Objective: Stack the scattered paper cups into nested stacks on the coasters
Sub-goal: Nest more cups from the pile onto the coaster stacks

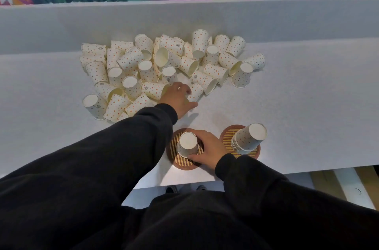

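Gripping an upturned polka-dot paper cup [187, 144] between thumb and curled fingers, the right hand [207, 147] holds it bottom-up on the striped coaster [184, 164]. Just right of that coaster, a second coaster [225, 137] carries a nested stack [248, 139] of cups, also bottom-up and leaning. Beyond the striped coaster, the left hand [178, 98] curls its fingers over a side-lying cup [196, 90], thumb beneath, at the near edge of the scattered cup pile [147, 61] on the white table [297, 116].

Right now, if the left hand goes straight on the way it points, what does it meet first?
The left hand would first meet the side-lying cup at its fingertips; it may already touch it. The cup pile lies behind.
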`<state>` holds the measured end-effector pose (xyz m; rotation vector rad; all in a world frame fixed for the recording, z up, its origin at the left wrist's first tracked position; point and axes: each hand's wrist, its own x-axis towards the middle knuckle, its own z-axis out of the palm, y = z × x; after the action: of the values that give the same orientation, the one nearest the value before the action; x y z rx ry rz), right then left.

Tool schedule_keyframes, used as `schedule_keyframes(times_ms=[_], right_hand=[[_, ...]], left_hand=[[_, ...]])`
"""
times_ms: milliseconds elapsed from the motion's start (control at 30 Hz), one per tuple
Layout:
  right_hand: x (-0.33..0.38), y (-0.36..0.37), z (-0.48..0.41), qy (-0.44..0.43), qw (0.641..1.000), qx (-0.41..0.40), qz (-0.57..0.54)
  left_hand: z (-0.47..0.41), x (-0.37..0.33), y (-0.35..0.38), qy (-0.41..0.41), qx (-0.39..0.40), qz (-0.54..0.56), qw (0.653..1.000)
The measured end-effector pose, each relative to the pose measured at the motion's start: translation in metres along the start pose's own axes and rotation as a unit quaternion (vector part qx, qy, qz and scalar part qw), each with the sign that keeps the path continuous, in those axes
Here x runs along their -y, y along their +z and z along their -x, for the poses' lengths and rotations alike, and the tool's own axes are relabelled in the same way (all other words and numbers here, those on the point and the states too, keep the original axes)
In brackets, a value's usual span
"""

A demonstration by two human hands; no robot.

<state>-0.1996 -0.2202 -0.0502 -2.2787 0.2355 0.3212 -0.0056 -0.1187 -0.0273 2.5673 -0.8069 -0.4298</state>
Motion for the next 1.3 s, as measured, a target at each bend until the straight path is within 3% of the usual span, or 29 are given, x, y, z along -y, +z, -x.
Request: schedule_keyframes(times_ms=[233, 300, 433, 567, 667, 767, 867, 1000, 1300], right_hand=[[-0.003, 0.003, 0.003, 0.012, 1.000, -0.017, 0.006], [-0.004, 0.002, 0.004, 0.011, 1.000, -0.018, 0.009], [-0.005, 0.002, 0.003, 0.013, 1.000, -0.016, 0.008], [-0.007, 0.004, 0.001, 0.023, 1.000, -0.013, 0.001], [-0.009, 0.005, 0.001, 0.022, 1.000, -0.015, -0.012], [-0.011, 0.003, 0.000, 0.012, 1.000, -0.008, 0.000], [-0.014, 0.003, 0.000, 0.010, 1.000, -0.004, -0.010], [-0.015, 0.005, -0.001, -0.001, 1.000, -0.010, -0.012], [-0.017, 0.003, 0.001, 0.000, 1.000, -0.012, 0.006]], left_hand=[[0.003, 0.000, 0.016, -0.072, -0.012, 0.045, 0.996], [0.010, 0.006, 0.012, -0.092, 0.027, 0.055, 0.994], [0.033, 0.019, 0.000, -0.096, 0.105, -0.024, 0.990], [0.072, 0.019, -0.014, -0.096, 0.016, 0.119, 0.988], [0.112, 0.007, -0.016, -0.092, -0.071, 0.288, 0.951], [0.146, 0.002, -0.008, -0.054, -0.124, 0.367, 0.920], [0.162, -0.001, 0.004, 0.011, -0.125, 0.349, 0.929], [0.163, -0.004, 0.017, 0.088, -0.099, 0.242, 0.961], [0.157, 0.010, 0.046, 0.067, -0.010, 0.186, 0.980]])
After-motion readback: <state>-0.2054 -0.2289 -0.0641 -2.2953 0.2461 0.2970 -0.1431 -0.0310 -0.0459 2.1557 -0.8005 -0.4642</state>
